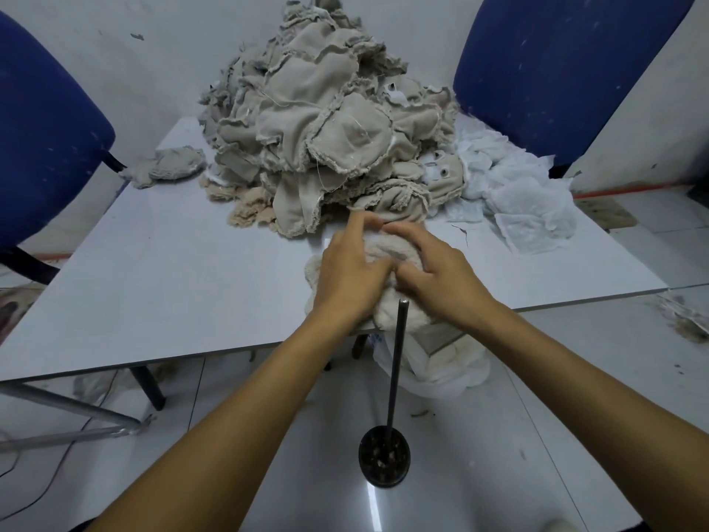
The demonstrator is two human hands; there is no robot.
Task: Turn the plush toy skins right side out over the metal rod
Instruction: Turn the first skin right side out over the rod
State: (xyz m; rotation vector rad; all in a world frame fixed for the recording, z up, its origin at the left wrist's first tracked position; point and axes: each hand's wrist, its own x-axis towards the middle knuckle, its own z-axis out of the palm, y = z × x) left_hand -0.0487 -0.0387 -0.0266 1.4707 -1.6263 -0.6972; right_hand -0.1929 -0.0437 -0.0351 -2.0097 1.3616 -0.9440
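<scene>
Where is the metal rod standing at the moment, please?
In the head view the metal rod stands upright from a round dark base on the floor, its tip just below both hands, left hand and right hand.

No writing, label, brand, number or sign can be read anywhere in the view.
</scene>
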